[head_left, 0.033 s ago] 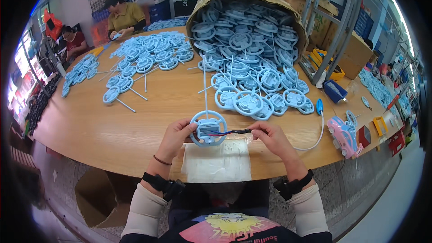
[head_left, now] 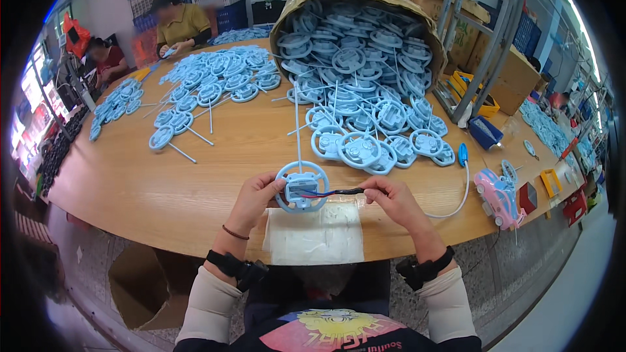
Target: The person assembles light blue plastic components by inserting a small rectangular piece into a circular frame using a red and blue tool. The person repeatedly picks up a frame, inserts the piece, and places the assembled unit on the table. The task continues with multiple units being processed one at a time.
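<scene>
My left hand [head_left: 259,197] grips the left rim of a light blue toy steering-wheel remote [head_left: 302,168], held upright above the front of the table. Its long thin antenna [head_left: 297,120] points away from me. A square recess, apparently a battery compartment, faces up in its middle. Pinched in my right hand [head_left: 391,201] is the black-sleeved end of a wire lead [head_left: 349,190]. Red and blue wires run from that sleeve leftward to the recess; whether their tips touch contacts is too small to tell. Beneath the remote lies a whitish rectangular pad [head_left: 316,238] at the table edge.
A large carton [head_left: 438,52] lies on its side, spilling many similar remotes [head_left: 360,148] onto the wooden table [head_left: 235,150]. More remotes [head_left: 215,68] cover the far left. At right are a white cable [head_left: 464,189], a pink toy car [head_left: 497,199] and a blue bin [head_left: 486,132]. Two people work at far left.
</scene>
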The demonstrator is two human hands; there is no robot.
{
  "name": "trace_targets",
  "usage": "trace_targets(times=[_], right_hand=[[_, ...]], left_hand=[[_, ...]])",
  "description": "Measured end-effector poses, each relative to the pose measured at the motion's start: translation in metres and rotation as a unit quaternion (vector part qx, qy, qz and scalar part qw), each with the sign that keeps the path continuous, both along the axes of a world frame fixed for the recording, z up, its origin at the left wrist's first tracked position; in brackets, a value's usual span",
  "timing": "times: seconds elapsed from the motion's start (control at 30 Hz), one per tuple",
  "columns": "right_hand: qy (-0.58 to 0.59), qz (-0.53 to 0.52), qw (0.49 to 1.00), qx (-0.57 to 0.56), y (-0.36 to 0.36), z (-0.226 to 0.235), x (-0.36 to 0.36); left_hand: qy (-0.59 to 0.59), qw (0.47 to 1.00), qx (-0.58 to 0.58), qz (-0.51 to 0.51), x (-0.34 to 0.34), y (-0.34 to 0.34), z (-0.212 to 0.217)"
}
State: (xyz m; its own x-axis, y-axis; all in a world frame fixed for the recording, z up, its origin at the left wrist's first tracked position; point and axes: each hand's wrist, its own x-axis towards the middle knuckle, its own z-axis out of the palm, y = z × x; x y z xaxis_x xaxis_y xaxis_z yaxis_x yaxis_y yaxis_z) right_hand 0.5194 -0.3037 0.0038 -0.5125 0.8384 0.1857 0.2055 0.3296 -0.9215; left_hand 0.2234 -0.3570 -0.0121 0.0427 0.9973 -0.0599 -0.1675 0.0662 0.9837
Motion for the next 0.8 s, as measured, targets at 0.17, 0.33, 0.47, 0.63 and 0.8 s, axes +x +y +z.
trace_targets(times=[0.17, 0.33, 0.47, 0.63, 0.8], right_hand=[[-0.004, 0.008, 1.000, -0.003, -0.004, 0.004, -0.006], [-0.082, 0.024, 0.991, 0.103, -0.010, 0.005, -0.016], [-0.119, 0.009, 0.975, 0.190, -0.010, -0.004, -0.020], [-0.082, 0.022, 0.983, 0.164, -0.011, 0.005, -0.025], [-0.066, 0.024, 0.986, 0.151, -0.014, 0.011, -0.016]], left_hand=[[-0.016, 1.000, -0.016, 0.009, 0.002, 0.001, -0.003], [-0.027, 0.999, -0.024, 0.018, 0.015, 0.000, -0.002], [-0.010, 0.999, -0.028, 0.030, 0.027, -0.003, 0.000], [-0.065, 0.997, 0.011, 0.036, 0.023, -0.011, -0.006], [-0.108, 0.994, 0.029, 0.005, 0.028, -0.010, 0.001]])
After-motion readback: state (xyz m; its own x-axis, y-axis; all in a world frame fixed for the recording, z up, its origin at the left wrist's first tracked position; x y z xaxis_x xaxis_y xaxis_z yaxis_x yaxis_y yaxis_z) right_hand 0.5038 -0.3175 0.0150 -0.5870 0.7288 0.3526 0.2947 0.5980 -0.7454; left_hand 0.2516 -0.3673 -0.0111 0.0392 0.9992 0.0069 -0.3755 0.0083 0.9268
